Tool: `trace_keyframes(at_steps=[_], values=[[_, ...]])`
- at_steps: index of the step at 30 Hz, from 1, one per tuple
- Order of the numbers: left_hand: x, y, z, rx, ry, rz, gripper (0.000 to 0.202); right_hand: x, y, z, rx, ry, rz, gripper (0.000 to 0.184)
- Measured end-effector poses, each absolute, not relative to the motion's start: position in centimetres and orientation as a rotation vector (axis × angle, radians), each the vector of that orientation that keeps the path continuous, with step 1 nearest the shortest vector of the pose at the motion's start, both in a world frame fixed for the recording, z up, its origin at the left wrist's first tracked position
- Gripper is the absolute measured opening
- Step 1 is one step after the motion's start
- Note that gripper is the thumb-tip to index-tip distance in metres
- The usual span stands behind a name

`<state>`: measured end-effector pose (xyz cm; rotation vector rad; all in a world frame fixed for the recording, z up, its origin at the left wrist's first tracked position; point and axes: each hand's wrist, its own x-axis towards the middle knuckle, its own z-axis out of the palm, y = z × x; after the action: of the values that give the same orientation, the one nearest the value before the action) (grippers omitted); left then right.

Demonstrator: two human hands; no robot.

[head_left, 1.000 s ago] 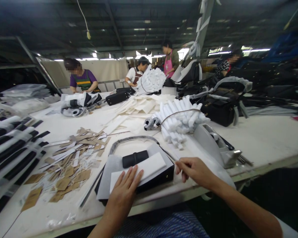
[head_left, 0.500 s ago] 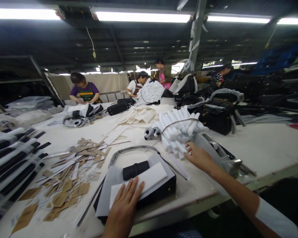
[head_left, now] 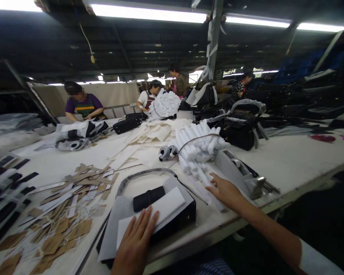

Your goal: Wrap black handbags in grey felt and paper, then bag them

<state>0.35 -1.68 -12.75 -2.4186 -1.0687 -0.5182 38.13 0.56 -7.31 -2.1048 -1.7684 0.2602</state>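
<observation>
The black bag (head_left: 182, 219) lies on its side at the near edge of the table (head_left: 301, 156), in front of the person. A thin pale sheet (head_left: 111, 229) covers its top face, maybe to save it from scratches. A small black bundle (head_left: 149, 198) and a flat white pad (head_left: 170, 201) lie on that sheet. The bag's handle (head_left: 149, 171), in a clear wrap, loops out on the far side.

The left hand (head_left: 137, 240) lies flat on the white pad, fingers nearly straight and not closed on anything. It seems to press down so the pad won't slide.

The right hand (head_left: 227, 193) hangs just beside the low end of the white rolls (head_left: 199, 149). Its fingers are loose and a bit apart. I see nothing in them, but the palm is hidden. A band goes around the rolls, likely to keep them in one bunch. The grey tape holder (head_left: 235, 172) sits next to them. Brown tags (head_left: 53, 244) lie in a heap left of the bag.

One second ago, the right hand was by the bag's corner with curled fingers. Now it is farther out, and the left hand is still on the pad.
</observation>
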Motion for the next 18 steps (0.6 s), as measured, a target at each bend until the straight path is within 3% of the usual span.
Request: trace_keyframes(at_steps=[7, 11, 18], values=[[-0.7, -0.3, -10.9, -2.651, -1.049, -0.503, 0.084, 41.4, -5.0, -5.9, -2.170, -1.735, 0.380, 0.049], [-0.8, 0.6, -8.7, -2.881, -1.165, -0.492, 0.076, 44.9, -11.4, -5.3, -2.120, -1.597, 0.399, 0.051], [-0.5, 0.7, -6.4, -2.998, -1.293, -0.430, 0.064, 40.6, -14.7, -5.7, -1.618, -2.088, 0.176, 0.031]])
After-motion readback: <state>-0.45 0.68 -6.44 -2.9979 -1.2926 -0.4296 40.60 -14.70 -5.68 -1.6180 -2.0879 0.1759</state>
